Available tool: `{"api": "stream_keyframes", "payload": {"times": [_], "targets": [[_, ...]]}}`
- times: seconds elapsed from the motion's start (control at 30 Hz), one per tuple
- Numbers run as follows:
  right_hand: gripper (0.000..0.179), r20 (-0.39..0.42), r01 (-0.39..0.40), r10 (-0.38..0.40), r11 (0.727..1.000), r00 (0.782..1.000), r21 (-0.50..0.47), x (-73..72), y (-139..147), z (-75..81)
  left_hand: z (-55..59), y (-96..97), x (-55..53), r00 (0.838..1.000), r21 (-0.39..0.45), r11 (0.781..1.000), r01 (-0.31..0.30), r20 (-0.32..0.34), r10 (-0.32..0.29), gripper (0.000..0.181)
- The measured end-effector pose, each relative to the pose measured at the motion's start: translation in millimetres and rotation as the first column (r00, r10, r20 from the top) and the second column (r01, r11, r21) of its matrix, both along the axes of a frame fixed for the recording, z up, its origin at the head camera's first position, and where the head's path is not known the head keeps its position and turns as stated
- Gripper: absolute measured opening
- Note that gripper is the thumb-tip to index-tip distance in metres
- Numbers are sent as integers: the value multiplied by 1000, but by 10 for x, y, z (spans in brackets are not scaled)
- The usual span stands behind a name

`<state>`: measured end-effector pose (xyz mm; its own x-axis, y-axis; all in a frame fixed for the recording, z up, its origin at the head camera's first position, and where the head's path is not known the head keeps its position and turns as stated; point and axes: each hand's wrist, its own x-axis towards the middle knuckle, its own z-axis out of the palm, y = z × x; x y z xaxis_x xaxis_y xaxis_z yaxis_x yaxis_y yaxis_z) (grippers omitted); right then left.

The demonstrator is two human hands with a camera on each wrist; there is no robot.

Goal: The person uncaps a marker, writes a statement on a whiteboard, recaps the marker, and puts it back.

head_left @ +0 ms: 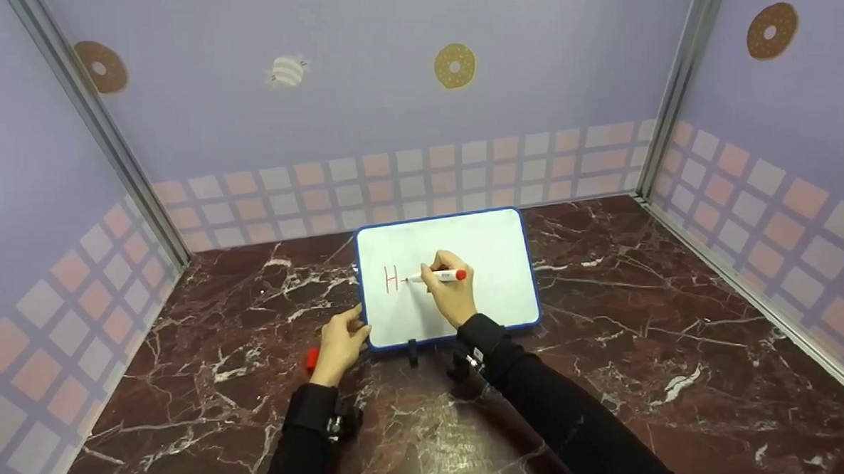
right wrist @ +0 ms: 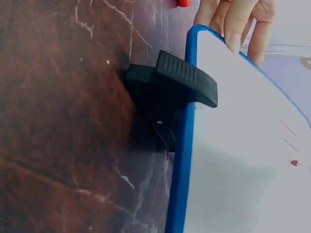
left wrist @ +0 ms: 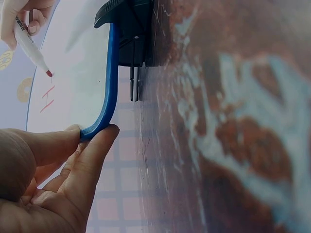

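Note:
A whiteboard [head_left: 494, 248] with a blue frame stands tilted back on black clip feet [left wrist: 131, 34]. My right hand [head_left: 453, 292] pinches a white marker [head_left: 443, 275] with a red end, its red tip at the board just right of a red letter H [head_left: 392, 279]. A short red stroke shows by the tip. At the board's lower left corner, my left hand [head_left: 341, 344] pinches the blue edge between thumb and fingers, as the left wrist view shows. In the right wrist view the right hand itself is out of sight; only the marker's tip [right wrist: 294, 163] shows.
A red object [head_left: 313, 360], partly hidden by the left hand, lies on the dark red marbled table [head_left: 230, 416]. Behind the board rises a lilac wall [head_left: 374, 118] with a checkered band; side walls [head_left: 788, 142] stand left and right.

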<state>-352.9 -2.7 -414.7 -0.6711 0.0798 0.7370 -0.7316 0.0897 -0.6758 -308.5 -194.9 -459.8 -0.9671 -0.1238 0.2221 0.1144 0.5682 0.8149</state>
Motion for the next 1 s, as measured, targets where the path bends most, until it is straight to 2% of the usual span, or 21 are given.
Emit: {"api": "stream_keyframes", "payload": {"times": [0.33, 0.57, 1.0], "targets": [[29, 10, -22, 22, 1000, 1000, -16, -270, -40, -195, -7, -4, 1, 1000, 29, 999, 18, 16, -19, 44], [26, 45, -49, 49, 999, 998, 3, -7, -47, 16, -4, -9, -3, 1000, 18, 1000, 17, 7, -17, 44], [26, 72, -36, 33, 998, 997, 43, 29, 31, -13, -3, -8, -5, 1000, -3, 1000, 5, 2, -5, 44]]}}
